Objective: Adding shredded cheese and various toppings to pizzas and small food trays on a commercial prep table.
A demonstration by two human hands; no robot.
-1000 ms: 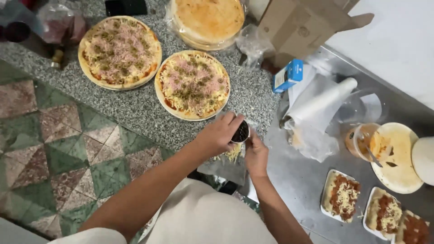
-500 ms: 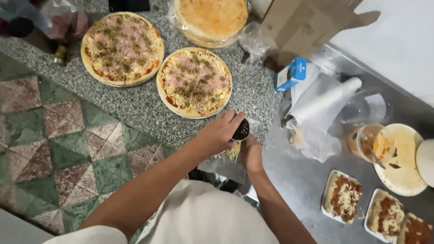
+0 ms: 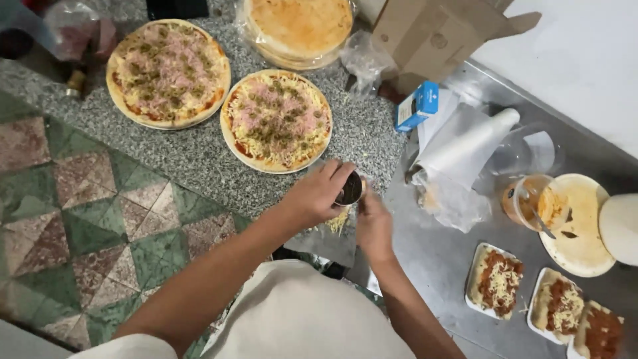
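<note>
The left hand [image 3: 316, 196] has its fingers [image 3: 335, 174] wrapped around a small dark round tin [image 3: 350, 189] at the counter [image 3: 199, 159] edge; the right hand [image 3: 373, 226] sits just beside the tin, whether its fingers are clenched I cannot tell; shredded cheese [image 3: 337, 221] lies just beneath; a topped pizza [image 3: 276, 120] rests near, another pizza [image 3: 168, 72] farther left.

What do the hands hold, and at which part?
The left hand grips a small dark round cup by its rim. The right hand is beside it; its hold is unclear.
</note>
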